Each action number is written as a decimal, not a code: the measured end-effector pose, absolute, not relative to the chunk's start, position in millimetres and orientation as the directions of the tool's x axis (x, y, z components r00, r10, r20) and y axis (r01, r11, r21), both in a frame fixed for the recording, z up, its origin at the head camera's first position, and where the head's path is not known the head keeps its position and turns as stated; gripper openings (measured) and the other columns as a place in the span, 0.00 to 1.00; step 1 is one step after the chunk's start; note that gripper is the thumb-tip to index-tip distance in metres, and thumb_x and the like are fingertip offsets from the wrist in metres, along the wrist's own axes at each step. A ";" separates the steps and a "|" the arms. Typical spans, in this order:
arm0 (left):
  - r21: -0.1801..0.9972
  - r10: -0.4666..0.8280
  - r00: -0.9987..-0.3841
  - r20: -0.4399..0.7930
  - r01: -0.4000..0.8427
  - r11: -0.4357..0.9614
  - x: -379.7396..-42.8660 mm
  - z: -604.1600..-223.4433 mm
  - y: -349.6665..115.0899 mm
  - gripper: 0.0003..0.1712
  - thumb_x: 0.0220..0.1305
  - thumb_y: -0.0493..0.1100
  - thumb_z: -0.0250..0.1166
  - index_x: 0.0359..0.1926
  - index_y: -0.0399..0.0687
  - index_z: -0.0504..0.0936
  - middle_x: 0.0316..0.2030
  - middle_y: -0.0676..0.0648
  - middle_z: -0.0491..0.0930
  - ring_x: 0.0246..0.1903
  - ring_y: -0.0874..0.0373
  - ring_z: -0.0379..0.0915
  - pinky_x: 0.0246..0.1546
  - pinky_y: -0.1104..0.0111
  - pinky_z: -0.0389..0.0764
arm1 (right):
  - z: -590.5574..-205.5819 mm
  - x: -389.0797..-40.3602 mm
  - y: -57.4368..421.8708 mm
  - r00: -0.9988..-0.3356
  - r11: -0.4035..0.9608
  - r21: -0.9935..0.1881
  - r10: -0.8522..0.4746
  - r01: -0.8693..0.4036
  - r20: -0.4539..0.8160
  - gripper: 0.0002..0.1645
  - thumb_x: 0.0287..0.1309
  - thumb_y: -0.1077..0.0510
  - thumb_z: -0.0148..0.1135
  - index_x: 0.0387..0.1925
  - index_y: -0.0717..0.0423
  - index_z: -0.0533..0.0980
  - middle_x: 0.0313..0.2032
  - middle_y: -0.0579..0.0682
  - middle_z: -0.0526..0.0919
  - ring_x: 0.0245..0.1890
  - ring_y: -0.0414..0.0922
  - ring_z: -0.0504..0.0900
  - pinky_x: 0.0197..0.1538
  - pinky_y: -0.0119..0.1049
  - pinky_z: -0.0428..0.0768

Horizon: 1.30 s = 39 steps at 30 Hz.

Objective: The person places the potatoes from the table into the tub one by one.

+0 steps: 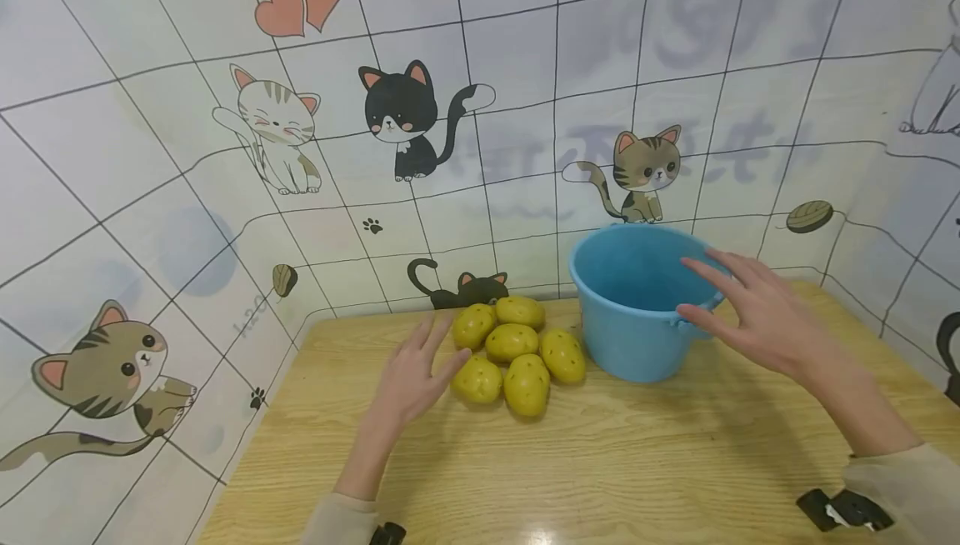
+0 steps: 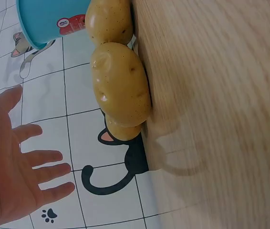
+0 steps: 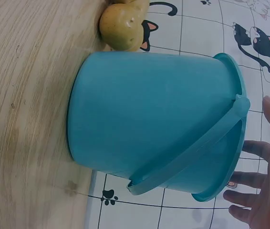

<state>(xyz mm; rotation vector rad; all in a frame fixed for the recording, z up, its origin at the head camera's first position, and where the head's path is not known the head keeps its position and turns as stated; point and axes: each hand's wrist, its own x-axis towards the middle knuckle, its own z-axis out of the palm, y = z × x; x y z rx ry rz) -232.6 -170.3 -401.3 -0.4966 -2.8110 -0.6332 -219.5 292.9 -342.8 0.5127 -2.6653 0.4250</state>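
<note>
Head view: left hand [image 1: 407, 378] and right hand [image 1: 772, 320] hover, fingers [image 1: 712, 276] spread.

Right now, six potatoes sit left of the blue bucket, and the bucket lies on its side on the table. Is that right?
Not on its side: the head view shows the blue bucket standing upright on the table. The six potatoes do sit left of it.
</note>
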 end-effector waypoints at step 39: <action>0.579 0.415 -0.900 0.133 0.411 0.704 -248.5 -437.7 -162.1 0.45 0.62 0.55 0.71 0.73 0.40 0.66 0.72 0.35 0.63 0.71 0.37 0.57 0.70 0.42 0.58 | -372.0 -224.8 283.0 -0.683 0.784 -0.175 -0.380 -0.595 0.624 0.25 0.56 0.48 0.74 0.52 0.56 0.81 0.50 0.59 0.82 0.56 0.63 0.73 0.70 0.65 0.60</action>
